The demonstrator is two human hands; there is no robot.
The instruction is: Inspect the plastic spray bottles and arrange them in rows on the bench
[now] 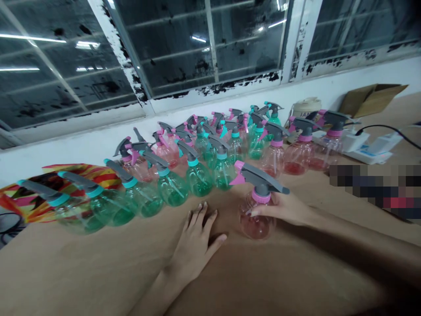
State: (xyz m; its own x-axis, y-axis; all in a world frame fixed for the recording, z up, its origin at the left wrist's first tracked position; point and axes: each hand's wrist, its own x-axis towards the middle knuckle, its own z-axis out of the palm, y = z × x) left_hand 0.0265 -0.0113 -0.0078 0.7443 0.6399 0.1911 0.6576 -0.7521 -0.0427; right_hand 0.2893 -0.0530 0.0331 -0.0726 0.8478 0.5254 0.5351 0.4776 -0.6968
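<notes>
My right hand (285,210) is wrapped round a pink spray bottle (257,221) with a grey trigger head, standing upright on the brown table (98,272). My left hand (194,241) lies flat on the table just left of that bottle, fingers stretched out, holding nothing. Behind both hands stand rows of several green spray bottles (171,186) and pink spray bottles (297,153), all with grey triggers.
A white wall and dirty windows run behind the bottles. A colourful cloth (49,184) lies at far left. At the right are a white power strip (365,147) with a black cable, a cardboard box (371,98) and a cream container (305,107).
</notes>
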